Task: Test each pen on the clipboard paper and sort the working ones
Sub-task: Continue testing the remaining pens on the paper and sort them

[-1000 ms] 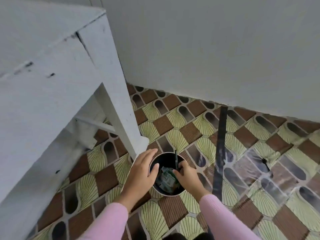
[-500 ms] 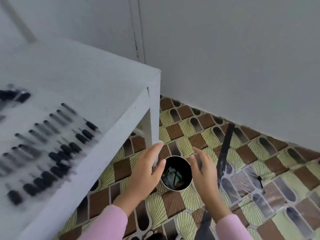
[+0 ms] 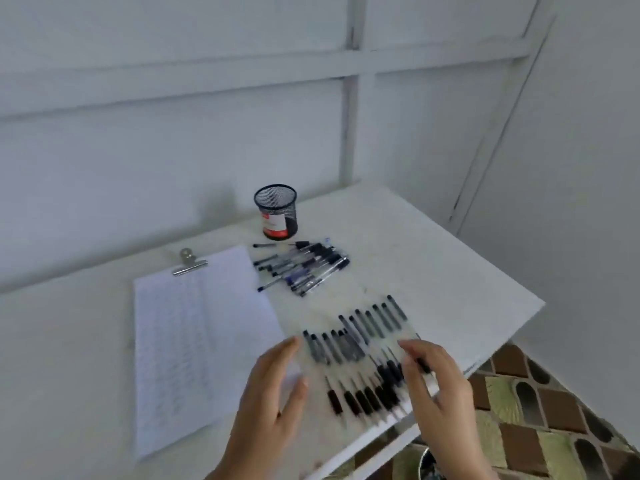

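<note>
On the white table [image 3: 433, 258] lies the clipboard paper [image 3: 194, 341], held by a metal clip [image 3: 188, 262] at its top. To its right, a loose heap of pens [image 3: 303, 266] rests near a black mesh pen cup [image 3: 276, 212]. Closer to me, several black pens lie in rows [image 3: 360, 362] side by side. My left hand [image 3: 273, 400] hovers open over the paper's right edge. My right hand [image 3: 438, 386] hovers open over the right end of the pen rows. Neither hand holds anything. The frame is blurred by motion.
A dark round bin [image 3: 427, 462] shows partly on the patterned tile floor [image 3: 540, 410] below the table's right corner. White walls close in behind and to the right of the table.
The view has swung up from the floor to the tabletop. Both hands have left the bin on the floor and risen above the pen rows.
</note>
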